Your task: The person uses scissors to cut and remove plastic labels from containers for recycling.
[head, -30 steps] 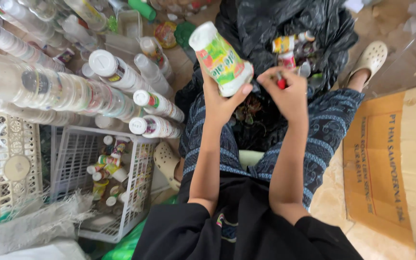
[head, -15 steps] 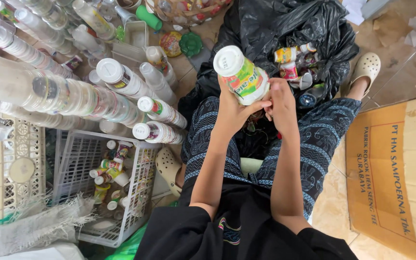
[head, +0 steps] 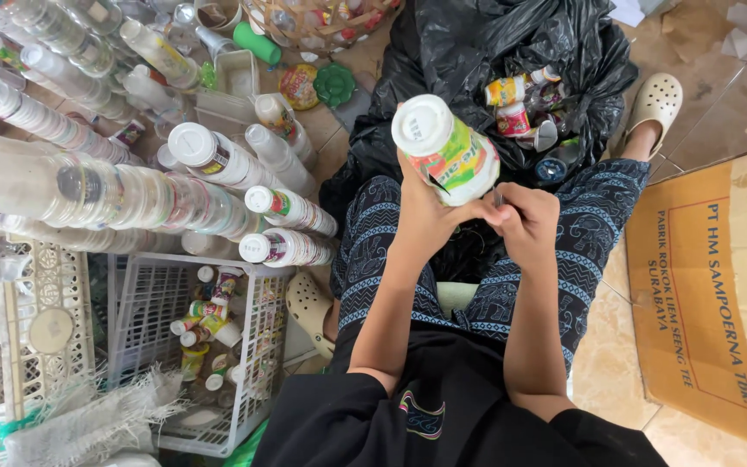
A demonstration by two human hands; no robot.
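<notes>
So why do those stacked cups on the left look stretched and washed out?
Head view: the wide lens bends the stacked clear cups near the edge, and daylight glares off them; the bottle in the left hand is sharp, and the black bag shows shiny highlights.

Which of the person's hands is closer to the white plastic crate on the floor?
Left. The left hand, holding a white plastic bottle with a colourful label, is on the side of the white plastic crate; the right hand is farther away.

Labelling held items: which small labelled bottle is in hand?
The white-capped bottle with the green and yellow label, gripped by the left hand above the lap; the others lie in the black bag or white basket.
</notes>
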